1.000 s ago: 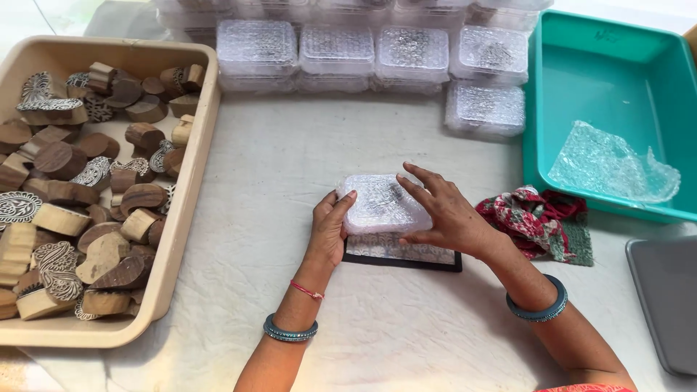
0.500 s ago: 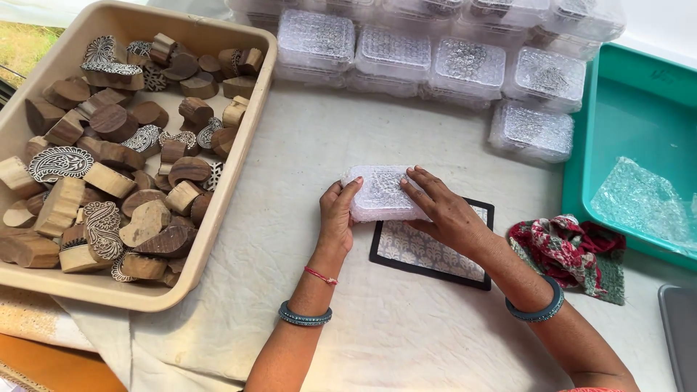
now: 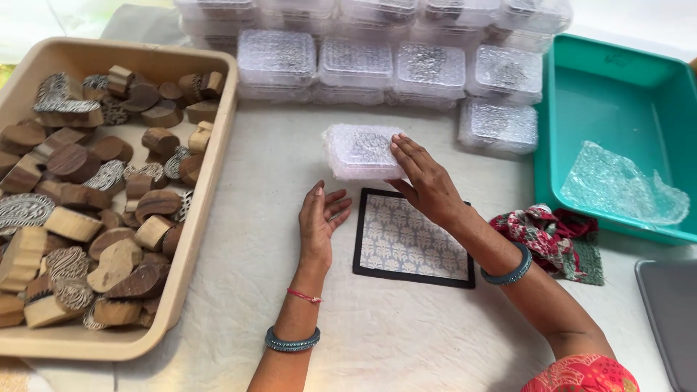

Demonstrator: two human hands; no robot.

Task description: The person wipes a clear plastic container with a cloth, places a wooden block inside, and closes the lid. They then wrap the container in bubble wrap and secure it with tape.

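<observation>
Right hand (image 3: 428, 181) now grips the bubble-wrapped packet (image 3: 361, 151) alone, fingers curled over its right end, and has moved it off the patterned mat (image 3: 410, 239) toward the rows of wrapped packets (image 3: 392, 67) at the back of the worktop (image 3: 406, 341). Left hand (image 3: 321, 221) has let go: it is open, fingers loosely spread, just left of the mat, holding nothing. The mat, half covered half a second ago, lies fully exposed; the wrapped packet looks finished and headed for the pile.
</observation>
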